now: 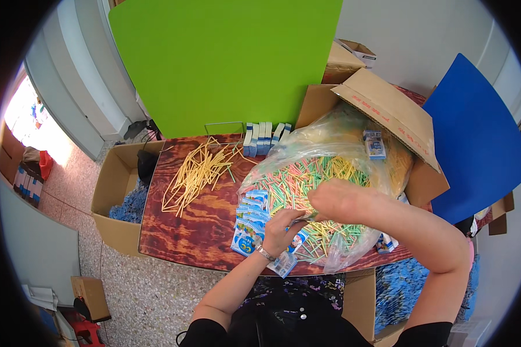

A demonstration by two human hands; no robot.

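My left hand (279, 232) is closed around a small blue-and-white packet (298, 239), above the table's front edge. Against the left hand's fingertips, my right hand (333, 199) bends down with its fingers curled; whatever they pinch is hidden. Both hands are over a heap of short thin pink, green and yellow sticks (283, 179) in an open clear plastic bag (283, 151). Left of the heap lies a fanned row of flat blue printed packets (252, 215). Another printed packet (283, 264) hangs over the table edge below my left wrist.
Longer yellow sticks (194, 173) lie loose on the red wood-patterned table (185, 237). Bundled packets (264, 139) stand at the back. An open carton (388, 107) holds the bag. Cartons with blue packets stand left (113, 173) and right below. Green (226, 63) and blue boards (474, 139) rise behind.
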